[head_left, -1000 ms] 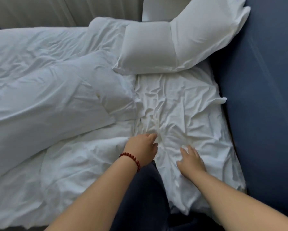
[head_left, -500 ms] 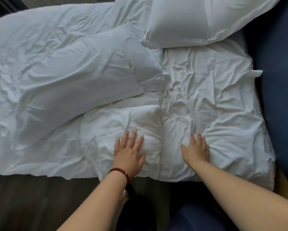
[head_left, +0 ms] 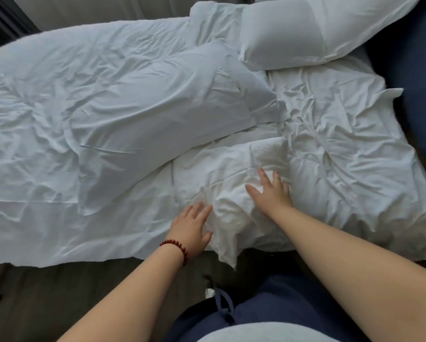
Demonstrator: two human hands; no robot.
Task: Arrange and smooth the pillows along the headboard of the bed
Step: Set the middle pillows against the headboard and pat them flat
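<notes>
A crumpled white pillow [head_left: 231, 178] lies at the near edge of the bed, one corner hanging over the side. My left hand [head_left: 193, 229], with a red bead bracelet on the wrist, rests flat on its near left part, fingers apart. My right hand [head_left: 271, 191] presses flat on its right part, fingers spread. A long flat pillow [head_left: 152, 114] lies slanted across the middle of the bed. Two plump white pillows [head_left: 305, 30] lean together at the far right against the dark blue headboard [head_left: 414, 58].
A wrinkled white sheet [head_left: 342, 134] covers the mattress on the right, a rumpled duvet [head_left: 34, 107] the left. Dark wood floor [head_left: 46, 292] lies below the near bed edge. My dark blue trousers [head_left: 268, 304] show at the bottom.
Both hands have shifted left onto the crumpled pillow; the right hand came off the sheet. The pillow's near corner now hangs over the bed edge. The view has pulled back and turned.
</notes>
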